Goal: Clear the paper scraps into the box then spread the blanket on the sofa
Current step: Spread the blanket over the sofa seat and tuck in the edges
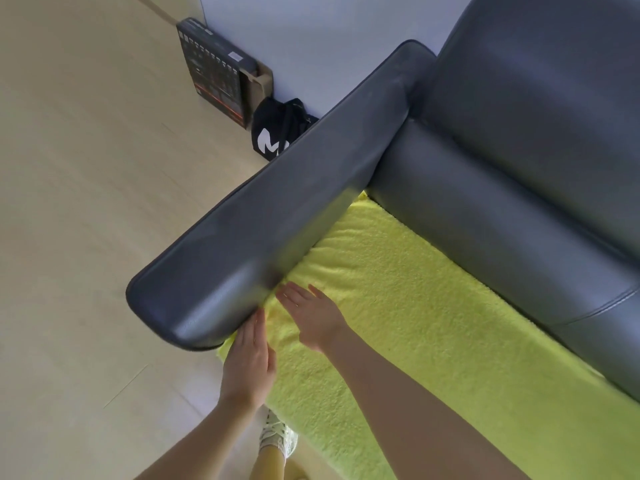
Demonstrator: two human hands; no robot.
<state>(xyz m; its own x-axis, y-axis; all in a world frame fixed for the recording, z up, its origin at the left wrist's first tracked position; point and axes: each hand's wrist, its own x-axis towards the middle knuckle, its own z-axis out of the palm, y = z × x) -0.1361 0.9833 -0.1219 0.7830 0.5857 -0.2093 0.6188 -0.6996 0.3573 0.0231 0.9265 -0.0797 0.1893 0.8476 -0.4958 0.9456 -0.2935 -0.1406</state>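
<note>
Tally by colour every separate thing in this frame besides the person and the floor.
Yellow: 1, the blanket
Grey: 1, the sofa
Black: 2, the flat box and the bag
Total: 4

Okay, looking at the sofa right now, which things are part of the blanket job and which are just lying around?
Part of the job:
yellow blanket
grey sofa
left hand and right hand, flat on the blanket by the armrest

Just lying about:
dark printed box against the wall
black bag behind the armrest

Armrest (263,216) crowds both hands; blanket (398,306) rightward lies open.
</note>
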